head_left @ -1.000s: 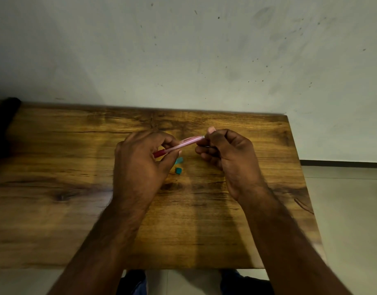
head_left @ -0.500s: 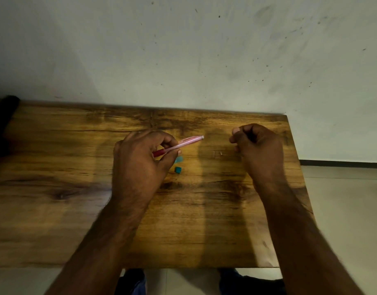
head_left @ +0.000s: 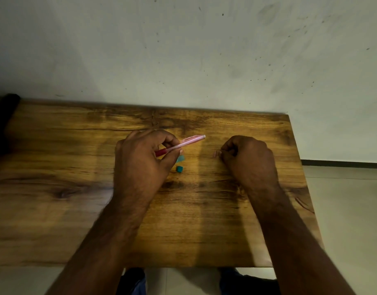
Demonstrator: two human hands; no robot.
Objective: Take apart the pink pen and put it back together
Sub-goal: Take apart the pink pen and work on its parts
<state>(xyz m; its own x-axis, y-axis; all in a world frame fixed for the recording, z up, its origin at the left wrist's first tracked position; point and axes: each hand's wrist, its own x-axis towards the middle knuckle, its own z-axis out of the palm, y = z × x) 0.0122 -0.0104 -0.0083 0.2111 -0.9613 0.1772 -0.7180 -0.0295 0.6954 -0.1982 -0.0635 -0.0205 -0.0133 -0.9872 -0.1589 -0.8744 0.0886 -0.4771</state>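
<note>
Gripping the pink pen point(head_left: 184, 143) between thumb and curled fingers, my left hand point(head_left: 144, 160) holds it just above the wooden table point(head_left: 76, 209), a little left of frame centre. Pen's long axis runs from lower left to upper right: the dark red grip end sits buried in my fingers, the pale pink barrel sticks out past them, and its open whitish end points toward the upper right, roughly at the gap above my right hand point(head_left: 248, 160).

Right hand is down on the table right of centre, fingers curled tight, fingertips pinching or just touching a small pinkish piece point(head_left: 215, 153) at its left edge. Blurred, so I can't say whether it's lifted or only touched, and can't name it for sure; I'd guess a part off the pen. That piece lies right of and slightly below the barrel's free end, apart from it, with bare wood between.

So the relation that matters: barrel's open end faces right, loose piece is on the right, right hand is the nearer one to it. Any refit or further pull would come along the pen's axis from the upper right, I judge.

Two small teal pieces point(head_left: 179, 168) lie on the table just below the pen, beside my left thumb, one partly hidden by it. Plain stained wall point(head_left: 183, 50) fills the upper frame; dark object point(head_left: 4, 116) at the far left edge.
</note>
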